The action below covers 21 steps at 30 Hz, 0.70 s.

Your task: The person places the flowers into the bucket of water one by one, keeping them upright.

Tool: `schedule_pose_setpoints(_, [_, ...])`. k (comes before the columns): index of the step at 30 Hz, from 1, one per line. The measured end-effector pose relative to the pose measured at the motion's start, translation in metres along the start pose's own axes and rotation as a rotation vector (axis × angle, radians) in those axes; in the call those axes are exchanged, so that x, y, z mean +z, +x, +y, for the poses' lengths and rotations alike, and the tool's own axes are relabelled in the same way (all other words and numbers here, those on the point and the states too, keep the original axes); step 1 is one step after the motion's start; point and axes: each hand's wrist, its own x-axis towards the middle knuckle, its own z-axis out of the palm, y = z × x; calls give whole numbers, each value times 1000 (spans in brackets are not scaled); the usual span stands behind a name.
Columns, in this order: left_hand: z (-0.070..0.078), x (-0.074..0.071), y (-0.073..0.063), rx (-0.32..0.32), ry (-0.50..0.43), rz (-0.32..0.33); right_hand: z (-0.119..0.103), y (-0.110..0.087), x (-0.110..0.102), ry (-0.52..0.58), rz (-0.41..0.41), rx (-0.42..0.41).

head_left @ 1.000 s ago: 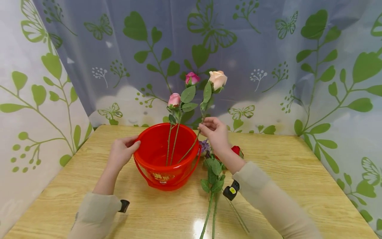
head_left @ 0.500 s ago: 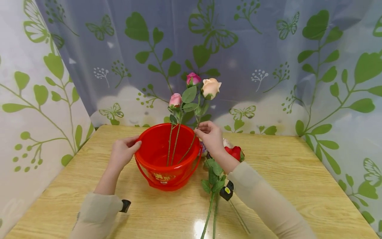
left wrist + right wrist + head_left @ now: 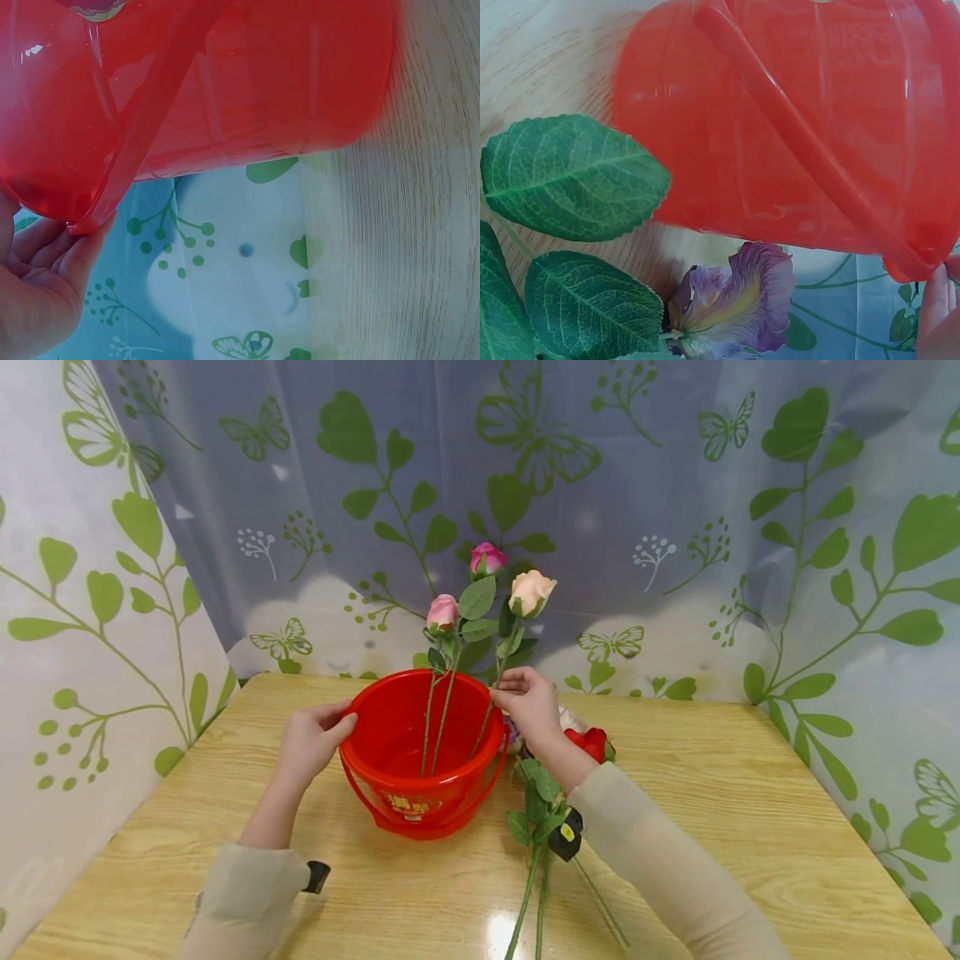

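A red plastic bucket point(image 3: 450, 810) stands on the wooden table. My left hand point(image 3: 309, 743) grips its rim on the left side; in the left wrist view the fingers point(image 3: 82, 255) are at the handle's joint. My right hand point(image 3: 534, 708) pinches the stem of a peach rose point(image 3: 531, 593) at the right rim, the stem's lower end inside the bucket. A light pink rose point(image 3: 442, 611) and a magenta rose point(image 3: 487, 560) lean upright in the bucket, their stems reaching down into it.
Right of the bucket lie more flowers: a red rose point(image 3: 592, 743), a white bloom point(image 3: 570, 720) and a purple flower point(image 3: 739, 304), with green leaves point(image 3: 536, 793) and long stems towards the front edge. A patterned curtain point(image 3: 660, 610) hangs behind the table.
My right hand has moved slightly left and down with the peach rose, bringing its bloom lower and closer to the other two roses. My left hand stays on the rim.
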Motion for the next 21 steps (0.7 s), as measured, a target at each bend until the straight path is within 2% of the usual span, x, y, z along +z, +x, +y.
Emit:
schedule_pose_setpoints(8, [3, 0, -1, -15, -14, -14, 0, 3, 0, 7, -15, 70])
schedule_pose_setpoints(21, [0, 0, 0, -12, -27, -17, -3, 6, 1, -95, -66, 58])
